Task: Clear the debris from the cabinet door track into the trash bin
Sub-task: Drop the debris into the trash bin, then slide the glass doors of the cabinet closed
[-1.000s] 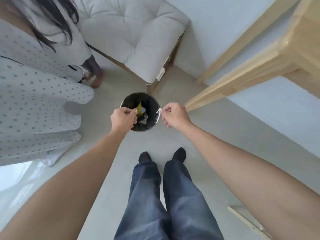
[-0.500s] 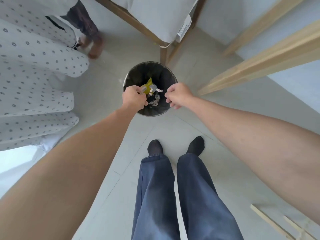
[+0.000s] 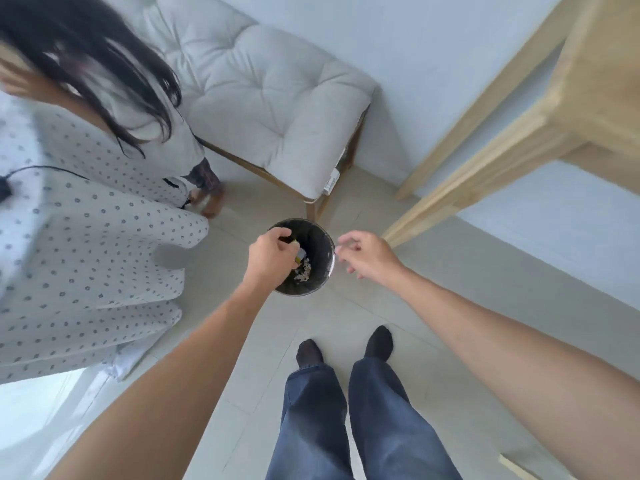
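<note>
Pale tiled floor (image 3: 194, 278), small round black trash bin (image 3: 320, 237) beside a cushioned chair (image 3: 270, 95) and a wooden table leg (image 3: 460, 188). Left hand (image 3: 272, 256) over the bin's left half, fingers curled, contents impossible to tell. Right hand (image 3: 369, 256) just right of the rim, fingers loosely spread, empty. Pale debris (image 3: 304, 271) at the bin's bottom.

No readable text; print on the cushion tag (image 3: 331, 184) too small.

Single head view, steep downward, over floor (image 3: 214, 341), standing height
</note>
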A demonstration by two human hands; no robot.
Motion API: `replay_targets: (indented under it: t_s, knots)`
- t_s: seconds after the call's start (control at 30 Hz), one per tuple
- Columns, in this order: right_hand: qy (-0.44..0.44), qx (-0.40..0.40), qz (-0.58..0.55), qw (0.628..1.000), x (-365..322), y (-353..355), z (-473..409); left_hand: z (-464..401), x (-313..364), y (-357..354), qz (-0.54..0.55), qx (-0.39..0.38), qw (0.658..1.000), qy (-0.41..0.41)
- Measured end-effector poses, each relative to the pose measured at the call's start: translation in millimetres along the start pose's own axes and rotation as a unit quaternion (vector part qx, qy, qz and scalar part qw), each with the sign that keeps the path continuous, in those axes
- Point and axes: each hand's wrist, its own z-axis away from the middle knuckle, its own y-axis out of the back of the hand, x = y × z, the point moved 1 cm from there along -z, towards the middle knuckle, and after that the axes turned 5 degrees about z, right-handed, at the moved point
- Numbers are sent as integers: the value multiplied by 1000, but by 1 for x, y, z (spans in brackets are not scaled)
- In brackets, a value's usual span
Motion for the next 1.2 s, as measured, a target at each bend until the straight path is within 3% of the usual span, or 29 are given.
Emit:
replay_targets:
  t_s: [0.3, 0.53, 0.77, 1.03, 1.1, 1.2]
  knots:
    - [108, 120, -102, 982, -97, 111, 128, 99, 166, 53, 6, 4, 985, -173]
    - [127, 251, -211, 936, -94, 194, 223, 160, 273, 51, -19, -37, 956, -289]
    - [117, 386, -265, 876, -47, 278, 291, 203, 377, 10, -6, -81, 925, -370]
    - [108, 489, -307, 809, -2, 362, 337, 225, 463, -40, 7, -86, 888, -452]
    - [106, 531, -310, 781, 11, 380, 349, 226, 480, -51, 20, -95, 884, -456]
    - [100, 638, -285, 708, 33, 409, 369, 226, 495, -63, 32, -107, 879, -463]
